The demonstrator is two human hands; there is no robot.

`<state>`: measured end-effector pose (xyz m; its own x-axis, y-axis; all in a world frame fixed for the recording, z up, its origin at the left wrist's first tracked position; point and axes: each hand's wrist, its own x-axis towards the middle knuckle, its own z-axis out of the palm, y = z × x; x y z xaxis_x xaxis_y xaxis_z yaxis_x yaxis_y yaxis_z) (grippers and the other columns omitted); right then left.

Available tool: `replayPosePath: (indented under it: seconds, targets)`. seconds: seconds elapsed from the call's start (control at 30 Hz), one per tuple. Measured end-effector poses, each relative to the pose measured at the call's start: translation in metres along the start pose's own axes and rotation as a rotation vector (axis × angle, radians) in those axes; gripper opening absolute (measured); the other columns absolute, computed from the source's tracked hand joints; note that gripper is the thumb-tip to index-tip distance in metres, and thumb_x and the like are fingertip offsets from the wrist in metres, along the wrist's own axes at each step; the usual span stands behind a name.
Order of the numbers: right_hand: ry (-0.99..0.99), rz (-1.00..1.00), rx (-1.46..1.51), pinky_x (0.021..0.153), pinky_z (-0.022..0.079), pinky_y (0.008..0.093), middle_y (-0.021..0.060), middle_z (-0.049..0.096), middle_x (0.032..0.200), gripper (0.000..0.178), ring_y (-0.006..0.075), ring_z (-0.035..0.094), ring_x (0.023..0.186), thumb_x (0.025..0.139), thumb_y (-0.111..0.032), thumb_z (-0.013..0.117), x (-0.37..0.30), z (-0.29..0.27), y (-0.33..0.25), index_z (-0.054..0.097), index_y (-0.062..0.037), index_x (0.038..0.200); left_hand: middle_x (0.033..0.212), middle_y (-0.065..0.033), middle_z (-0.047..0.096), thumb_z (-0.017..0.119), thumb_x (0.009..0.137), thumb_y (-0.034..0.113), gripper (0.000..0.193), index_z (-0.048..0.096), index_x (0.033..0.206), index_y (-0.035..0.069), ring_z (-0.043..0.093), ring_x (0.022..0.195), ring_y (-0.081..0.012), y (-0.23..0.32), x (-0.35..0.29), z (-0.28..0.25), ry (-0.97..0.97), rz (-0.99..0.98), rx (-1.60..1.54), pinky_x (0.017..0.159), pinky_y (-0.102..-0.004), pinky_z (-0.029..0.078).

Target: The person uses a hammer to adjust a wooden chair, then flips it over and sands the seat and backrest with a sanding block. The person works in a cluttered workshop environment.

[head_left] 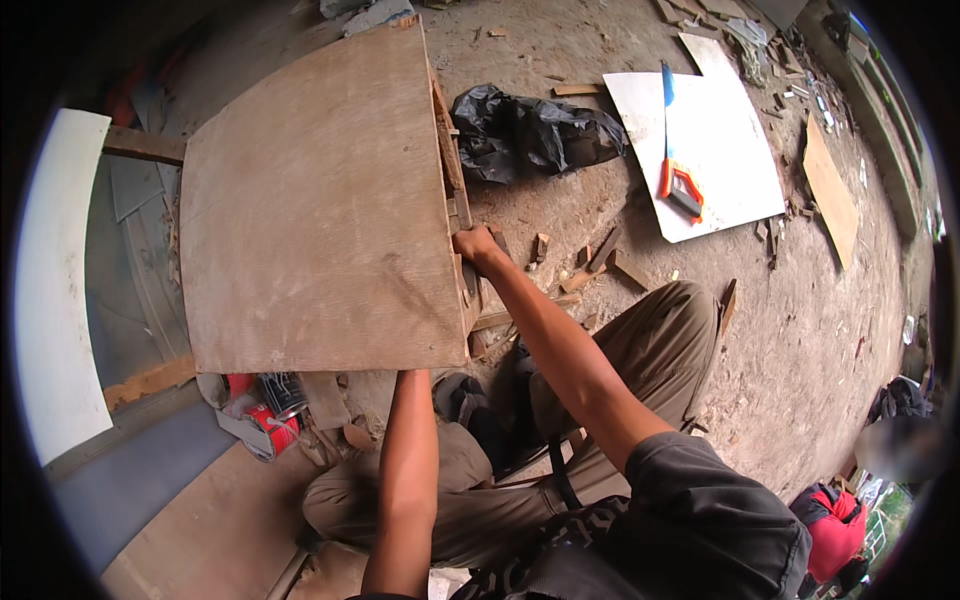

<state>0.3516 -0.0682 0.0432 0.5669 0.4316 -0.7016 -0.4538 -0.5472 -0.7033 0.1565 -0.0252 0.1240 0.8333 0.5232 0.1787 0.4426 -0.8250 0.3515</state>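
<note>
A broad plywood panel (315,200) tops a wooden frame in front of me, its slatted side (450,150) showing along the right edge. My right hand (478,248) is closed at that side, by the frame's strips; what its fingers hold is hidden. My left forearm (408,460) runs up beneath the panel's near edge, and the panel covers my left hand completely. A dark, blocky piece (498,238) shows just beside my right hand.
A handsaw with an orange handle (684,192) lies on a white sheet (735,150) at the right. Beyond my right hand is a crumpled black plastic bag (530,130). Wood offcuts (628,268) litter the dirt floor. A red can (272,430) sits near the panel's left corner.
</note>
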Motion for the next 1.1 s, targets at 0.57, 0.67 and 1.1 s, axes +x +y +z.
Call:
replayPosePath:
  seconds: [0.57,0.67,1.1]
  targets:
    - [-0.023,-0.001,0.176,0.069,0.053,0.0391,0.0226,0.068,0.089,0.040,0.0292,0.068,0.081,0.070,-0.012,0.058,0.025,0.012,0.029,0.062,0.0152,0.099,0.116,-0.0144,0.064,0.059,0.090,0.030,0.035,0.065,0.113,0.005,0.059,0.108,-0.0336,-0.001,-0.011,-0.008,-0.023,-0.022,-0.015,0.093,-0.0452,0.044]
    - [-0.015,-0.008,0.236,0.069,0.052,0.0390,0.0214,0.068,0.086,0.038,0.0285,0.068,0.080,0.070,-0.013,0.059,0.030,0.012,0.028,0.064,0.0141,0.097,0.116,-0.0145,0.064,0.059,0.090,0.030,0.035,0.065,0.113,0.004,0.059,0.108,-0.0337,-0.004,-0.004,-0.005,-0.013,-0.018,-0.012,0.093,-0.0451,0.044]
    - [-0.020,-0.070,0.320,0.060,0.051,0.0378,0.0193,0.066,0.082,0.031,0.0241,0.065,0.075,0.074,-0.012,0.059,0.037,0.009,0.071,0.062,0.0127,0.091,0.117,-0.0148,0.064,0.059,0.092,0.027,0.033,0.064,0.113,0.003,0.058,0.109,-0.0337,0.005,-0.008,-0.005,-0.019,-0.010,-0.019,0.094,-0.0450,0.043]
